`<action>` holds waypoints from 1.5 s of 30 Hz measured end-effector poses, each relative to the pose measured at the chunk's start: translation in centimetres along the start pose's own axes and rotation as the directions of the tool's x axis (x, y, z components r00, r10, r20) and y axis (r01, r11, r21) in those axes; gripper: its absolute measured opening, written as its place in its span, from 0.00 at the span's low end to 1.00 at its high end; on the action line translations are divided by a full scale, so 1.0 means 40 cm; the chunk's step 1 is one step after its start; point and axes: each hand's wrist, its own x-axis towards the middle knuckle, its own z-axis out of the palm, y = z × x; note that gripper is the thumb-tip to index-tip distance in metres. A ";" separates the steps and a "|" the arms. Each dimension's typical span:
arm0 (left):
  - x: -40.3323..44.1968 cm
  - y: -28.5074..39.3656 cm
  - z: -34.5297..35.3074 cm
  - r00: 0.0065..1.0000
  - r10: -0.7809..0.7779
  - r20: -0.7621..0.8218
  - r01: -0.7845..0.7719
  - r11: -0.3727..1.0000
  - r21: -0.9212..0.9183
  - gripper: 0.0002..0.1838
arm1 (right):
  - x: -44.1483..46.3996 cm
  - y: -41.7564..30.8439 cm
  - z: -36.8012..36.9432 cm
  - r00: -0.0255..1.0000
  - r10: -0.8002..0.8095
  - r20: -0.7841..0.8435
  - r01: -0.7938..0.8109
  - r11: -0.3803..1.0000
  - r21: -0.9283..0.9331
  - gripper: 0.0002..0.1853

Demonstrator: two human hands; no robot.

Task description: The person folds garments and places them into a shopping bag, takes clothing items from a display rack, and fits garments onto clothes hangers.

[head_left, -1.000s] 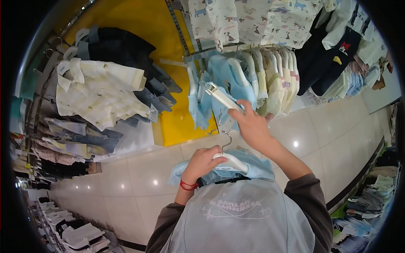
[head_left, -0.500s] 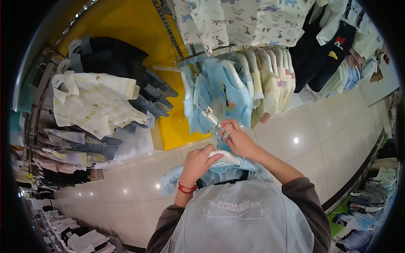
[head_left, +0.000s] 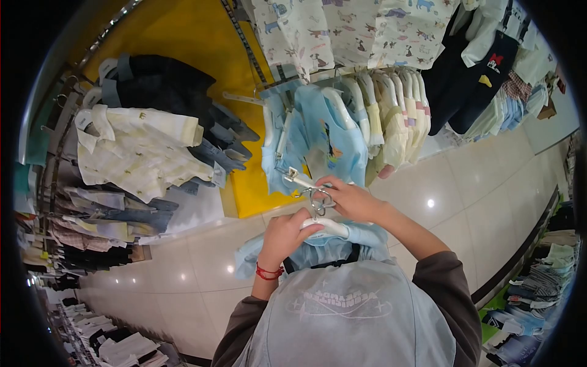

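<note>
With left hand [head_left: 282, 237], gripped white hanger [head_left: 331, 228] by its neck, with light-blue garment [head_left: 367, 237] on it in front of grey apron [head_left: 348, 306]; with right hand [head_left: 347, 199], held clip-ended hanger [head_left: 300, 178] beside metal hooks [head_left: 315, 208].

Room over the floor [head_left: 195, 263], blue tops [head_left: 351, 150] ahead
A hand could pass left of the left hand [head_left: 284, 237]; beyond the right hand [head_left: 351, 202], the tops block the way.

White hanger [head_left: 333, 228]; pale-blue garment [head_left: 370, 238]; grey apron [head_left: 361, 324]; red bracelet [head_left: 269, 273]; dog-printed white clothing [head_left: 400, 37]
</note>
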 end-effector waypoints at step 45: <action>0.044 0.081 0.005 0.958 0.282 0.059 -0.277 0.958 -0.079 0.20 | 0.064 0.008 0.068 0.607 0.773 -0.185 0.337 -0.040 0.941 0.29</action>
